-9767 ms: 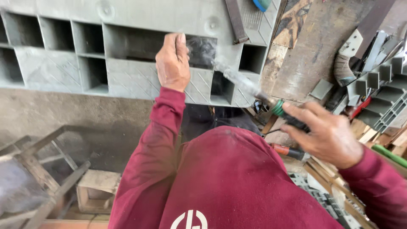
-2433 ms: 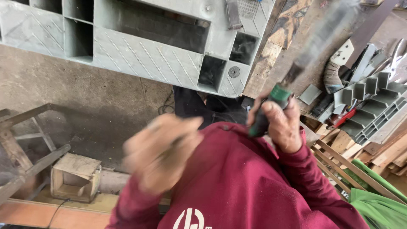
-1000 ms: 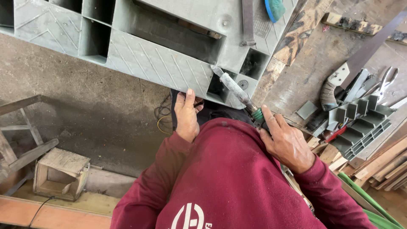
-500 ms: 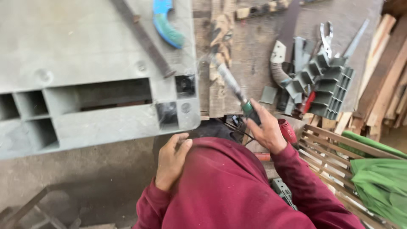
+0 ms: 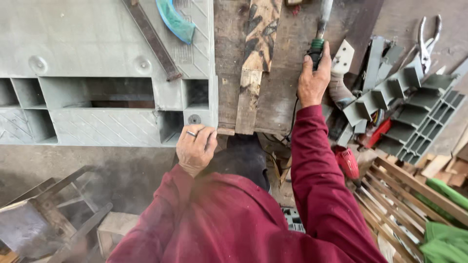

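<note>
My left hand (image 5: pixel 195 146), with a ring on one finger, grips the lower right corner of a large grey plastic pallet (image 5: pixel 97 63) that lies on the workbench. My right hand (image 5: pixel 313 80) is stretched forward over the wooden bench top and is closed around a corded power tool with a green collar (image 5: pixel 318 45); its metal nose points away from me. A dark wooden plank (image 5: pixel 256 58) lies between the pallet and the tool. Both arms wear dark red sleeves.
A blue curved piece (image 5: pixel 175 20) and a rusty metal bar (image 5: pixel 152 41) lie on the pallet. Grey plastic pallet pieces (image 5: pixel 414 112), pliers (image 5: pixel 426 41) and a red drill (image 5: pixel 347 163) sit at the right. Wooden slats (image 5: pixel 414 195) and wooden frames (image 5: pixel 48 214) stand below.
My right hand has carried the tool forward onto the bench, away from the pallet's edge. My left hand has risen to grip the pallet's corner. The view has shifted up over the bench.
</note>
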